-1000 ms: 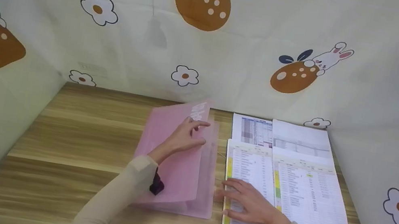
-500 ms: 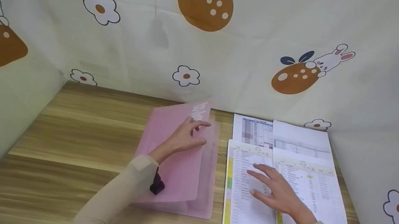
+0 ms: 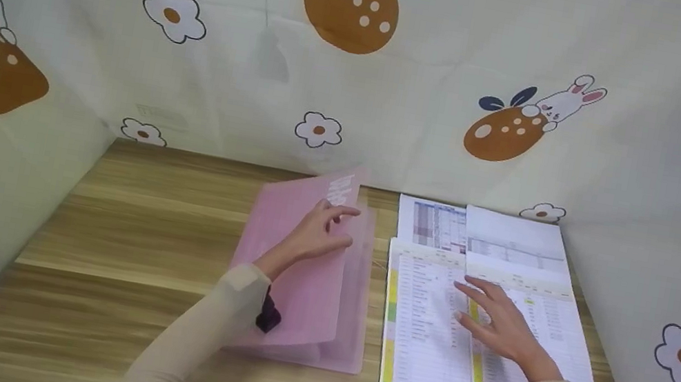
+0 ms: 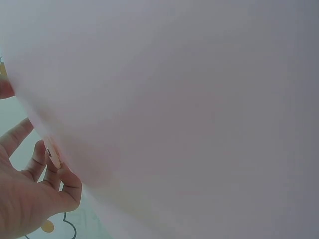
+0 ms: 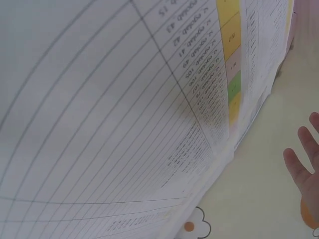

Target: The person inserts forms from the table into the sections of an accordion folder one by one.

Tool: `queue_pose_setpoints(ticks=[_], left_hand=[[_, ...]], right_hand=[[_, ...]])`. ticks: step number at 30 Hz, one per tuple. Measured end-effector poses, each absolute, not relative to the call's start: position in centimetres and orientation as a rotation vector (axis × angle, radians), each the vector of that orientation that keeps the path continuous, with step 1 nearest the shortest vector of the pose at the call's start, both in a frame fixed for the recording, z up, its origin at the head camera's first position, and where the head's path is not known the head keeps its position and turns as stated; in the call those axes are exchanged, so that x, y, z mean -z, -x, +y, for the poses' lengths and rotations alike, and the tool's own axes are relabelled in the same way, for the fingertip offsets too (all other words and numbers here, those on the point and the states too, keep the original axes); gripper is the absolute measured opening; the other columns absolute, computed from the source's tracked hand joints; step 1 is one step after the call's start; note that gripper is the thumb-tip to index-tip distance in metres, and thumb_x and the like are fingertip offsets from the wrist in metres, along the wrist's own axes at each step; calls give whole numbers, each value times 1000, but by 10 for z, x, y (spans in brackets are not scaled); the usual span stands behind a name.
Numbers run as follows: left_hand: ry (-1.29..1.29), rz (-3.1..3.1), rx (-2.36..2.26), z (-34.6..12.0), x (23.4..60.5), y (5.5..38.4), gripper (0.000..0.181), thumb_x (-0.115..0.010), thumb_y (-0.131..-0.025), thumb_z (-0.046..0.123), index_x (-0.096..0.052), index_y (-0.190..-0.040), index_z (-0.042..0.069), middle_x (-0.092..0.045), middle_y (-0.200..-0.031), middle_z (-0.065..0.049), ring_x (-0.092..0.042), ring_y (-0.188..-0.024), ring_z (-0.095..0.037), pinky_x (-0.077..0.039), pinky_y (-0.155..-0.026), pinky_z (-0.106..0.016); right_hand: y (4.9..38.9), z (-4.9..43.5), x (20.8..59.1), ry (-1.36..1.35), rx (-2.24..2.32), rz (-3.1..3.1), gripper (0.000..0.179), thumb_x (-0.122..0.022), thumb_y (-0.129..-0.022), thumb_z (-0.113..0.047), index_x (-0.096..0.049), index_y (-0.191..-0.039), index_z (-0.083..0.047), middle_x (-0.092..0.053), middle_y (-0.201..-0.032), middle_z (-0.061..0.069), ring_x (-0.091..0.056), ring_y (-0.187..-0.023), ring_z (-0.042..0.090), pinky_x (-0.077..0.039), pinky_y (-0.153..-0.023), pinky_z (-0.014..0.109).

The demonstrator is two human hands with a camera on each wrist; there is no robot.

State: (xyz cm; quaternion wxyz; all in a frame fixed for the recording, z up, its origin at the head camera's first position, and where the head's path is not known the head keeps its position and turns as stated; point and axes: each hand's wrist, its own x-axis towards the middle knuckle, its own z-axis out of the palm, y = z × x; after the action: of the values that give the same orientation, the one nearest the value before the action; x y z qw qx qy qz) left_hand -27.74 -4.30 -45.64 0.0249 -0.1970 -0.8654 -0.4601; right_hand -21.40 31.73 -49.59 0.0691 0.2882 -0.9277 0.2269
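Note:
My left hand (image 3: 312,231) holds the raised cover of a pink plastic folder (image 3: 281,208) by its right edge. In the left wrist view, its fingers (image 4: 72,186) curl at the edge of that pale pink cover (image 4: 189,119). Under the lifted cover shows the folder's lower sheet (image 3: 350,333). Over to the right, my right hand (image 3: 502,328) hovers with spread fingers above printed table sheets, between a left sheet (image 3: 420,373) and a right sheet (image 3: 566,343). Nothing is in its grasp. The right wrist view shows ruled paper (image 5: 114,129) close up, with the fingers apart from it.
Two more printed sheets, a left one (image 3: 436,225) and a right one (image 3: 515,232), lie partly beneath the front ones. A wooden tabletop (image 3: 129,238) bears everything. Patterned fabric walls (image 3: 220,79) enclose its back and sides.
My right hand has moved right and slightly away from me, from the left sheet's left edge to where the two front sheets meet. The left hand and folder stay nearly still.

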Motion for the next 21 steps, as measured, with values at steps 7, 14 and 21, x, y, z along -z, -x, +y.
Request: queue_pose_setpoints(ticks=[7, 14, 21], left_hand=[[593, -2686, 1433, -43, 456, 277, 49, -60, -69, 15, -56, -117, 14, -42, -92, -8, -39, -73, -19, -34, -61, -29], [600, -2688, 1426, -43, 456, 277, 48, -61, -70, 15, -56, -118, 14, -42, -93, -8, -40, -73, -18, -34, -61, -29], [610, -2675, 1428, -43, 458, 277, 48, -60, -70, 15, -56, -118, 14, -41, -92, -8, -39, -72, -18, -34, -61, -29]], right_hand=[[214, 329, 497, -774, -712, -2829, 50, -58, -82, -34, -49, -127, -12, -39, -131, 10, -32, -119, 29, -26, -90, 51], [214, 344, 496, -683, -746, -2823, 51, -59, -83, -30, -47, -128, -11, -39, -130, 13, -33, -118, 32, -26, -89, 52], [213, 363, 497, -570, -799, -2812, 50, -60, -82, -25, -47, -127, -8, -41, -127, 16, -33, -117, 37, -24, -88, 55]])
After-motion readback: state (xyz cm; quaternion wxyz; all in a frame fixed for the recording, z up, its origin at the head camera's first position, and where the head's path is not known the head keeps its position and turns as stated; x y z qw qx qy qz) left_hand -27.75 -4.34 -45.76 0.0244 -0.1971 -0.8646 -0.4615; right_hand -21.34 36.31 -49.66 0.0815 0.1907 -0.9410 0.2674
